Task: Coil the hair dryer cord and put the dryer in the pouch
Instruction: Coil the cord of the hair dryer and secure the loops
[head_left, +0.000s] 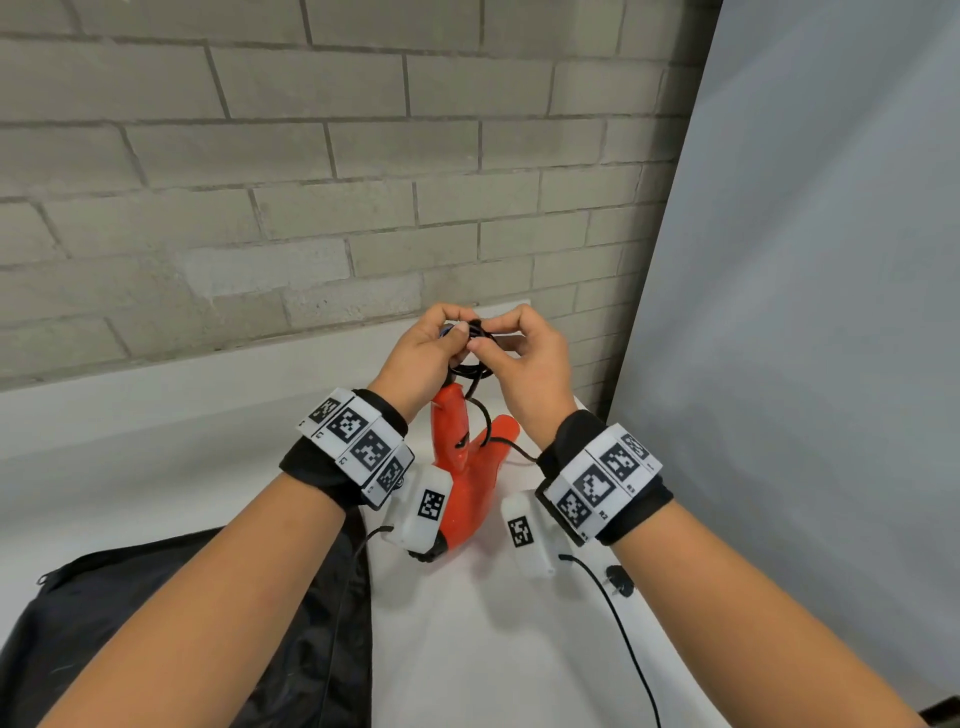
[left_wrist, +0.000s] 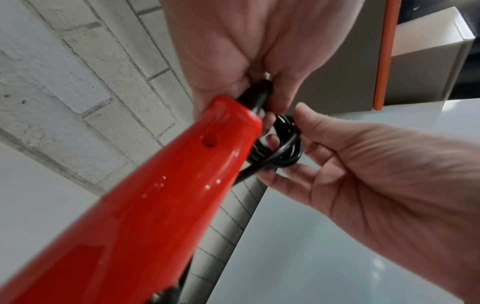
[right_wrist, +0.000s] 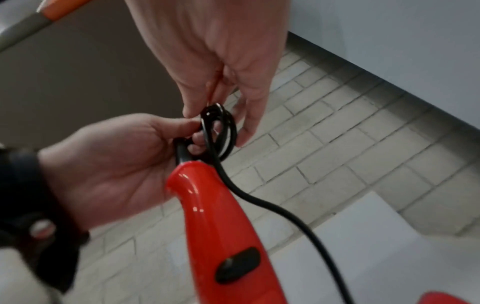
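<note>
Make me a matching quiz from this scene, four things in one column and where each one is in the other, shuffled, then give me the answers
Things:
1. dryer
2. coil
3. plug
4. pouch

Places:
A. lying on the table near the right forearm
B. pinched between the left hand and right hand
C. flat on the table under the left forearm
D. hanging handle-up below the hands

Pairs: 1-D, 2-B, 3-A, 4-C

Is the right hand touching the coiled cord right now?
Touching. In the left wrist view, the right hand has its thumb and fingers pressed against the black cord coil beside the red dryer handle.
</note>
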